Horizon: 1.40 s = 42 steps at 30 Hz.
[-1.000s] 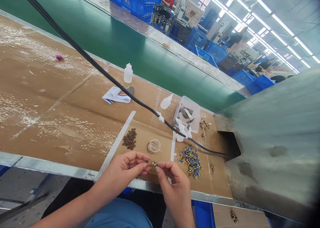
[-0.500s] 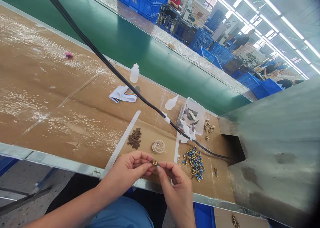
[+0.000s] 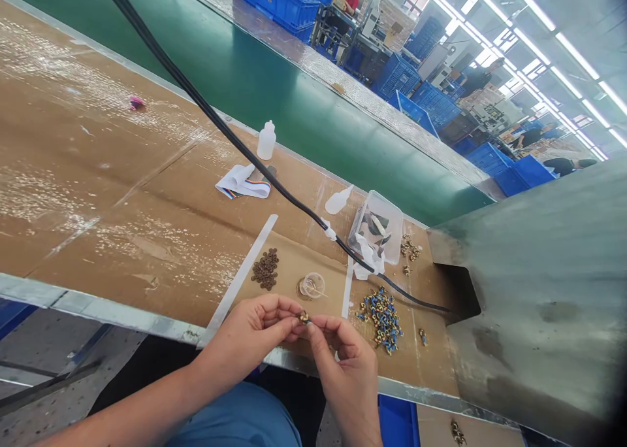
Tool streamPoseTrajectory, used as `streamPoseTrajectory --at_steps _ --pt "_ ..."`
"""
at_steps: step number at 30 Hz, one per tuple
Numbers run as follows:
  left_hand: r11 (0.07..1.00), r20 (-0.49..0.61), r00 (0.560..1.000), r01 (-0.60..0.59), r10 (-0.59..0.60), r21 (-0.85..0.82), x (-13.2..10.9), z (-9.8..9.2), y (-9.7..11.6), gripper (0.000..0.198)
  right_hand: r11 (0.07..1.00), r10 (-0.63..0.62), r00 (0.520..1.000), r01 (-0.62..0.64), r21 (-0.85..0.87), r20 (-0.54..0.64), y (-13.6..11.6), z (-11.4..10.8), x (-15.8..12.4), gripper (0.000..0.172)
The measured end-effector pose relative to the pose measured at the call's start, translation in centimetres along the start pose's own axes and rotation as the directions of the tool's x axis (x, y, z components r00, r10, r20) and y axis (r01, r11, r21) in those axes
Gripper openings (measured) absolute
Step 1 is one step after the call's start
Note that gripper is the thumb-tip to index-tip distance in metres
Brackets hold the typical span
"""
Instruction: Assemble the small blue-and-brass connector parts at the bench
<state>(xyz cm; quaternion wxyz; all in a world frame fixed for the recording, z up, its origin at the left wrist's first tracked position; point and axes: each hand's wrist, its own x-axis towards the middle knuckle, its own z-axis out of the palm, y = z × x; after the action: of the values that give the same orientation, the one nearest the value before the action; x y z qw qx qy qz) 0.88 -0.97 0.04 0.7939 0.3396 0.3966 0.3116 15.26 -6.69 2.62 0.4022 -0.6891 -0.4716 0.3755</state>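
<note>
A small brass-coloured metal part [image 3: 304, 317] is pinched between my two hands above the front edge of the bench. My left hand [image 3: 262, 326] grips it from the left with thumb and fingers closed. From the other side, the thumb and fingertips of my right hand [image 3: 343, 359] close on the same part. Just beyond the fingers stands a small clear cup [image 3: 313, 285] with a thin stick in it. To its left lies a pile of brown discs [image 3: 265, 268]. Right of my right hand is a heap of small brass and blue parts [image 3: 383, 319].
A black cable [image 3: 220, 123] crosses over the bench. Behind the cup are a clear plastic box [image 3: 396, 238], a white bottle [image 3: 266, 141], a second bottle lying down [image 3: 337, 201] and a folded ribbon [image 3: 243, 182]. A metal panel [image 3: 543, 290] rises at the right. People work in the background.
The view has shifted slightly. Both hands stay in nearly the same place, still pinching the small metal part.
</note>
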Motion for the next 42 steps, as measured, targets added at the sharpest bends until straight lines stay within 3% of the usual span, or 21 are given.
streamPoseTrajectory --at_steps 18,24,29,37,42 --pt "0.999 -0.035 0.999 -0.03 0.03 -0.016 -0.1 0.2 -0.1 0.018 0.996 -0.032 0.999 0.028 -0.087 -0.041 0.4 0.4 -0.3 0.015" --pt "0.999 -0.045 0.998 -0.047 0.047 -0.009 -0.1 0.3 -0.1 0.02 0.969 -0.13 0.991 0.119 -0.218 -0.038 0.1 0.4 -0.4 0.013" --pt "0.996 -0.04 0.996 -0.079 0.081 0.047 -0.3 0.3 -0.3 0.018 0.935 -0.195 0.98 0.175 -0.307 -0.036 -0.1 0.3 -0.5 0.012" --pt "0.934 -0.046 0.974 -0.201 0.224 0.297 -0.5 0.0 -1.2 0.017 0.942 -0.135 0.99 0.112 -0.315 -0.051 0.7 0.5 -0.7 0.014" --pt "0.922 -0.038 0.973 -0.204 0.229 0.33 -0.6 0.0 -1.1 0.016 0.953 -0.112 0.993 0.094 -0.289 -0.045 0.6 0.5 -0.5 0.014"
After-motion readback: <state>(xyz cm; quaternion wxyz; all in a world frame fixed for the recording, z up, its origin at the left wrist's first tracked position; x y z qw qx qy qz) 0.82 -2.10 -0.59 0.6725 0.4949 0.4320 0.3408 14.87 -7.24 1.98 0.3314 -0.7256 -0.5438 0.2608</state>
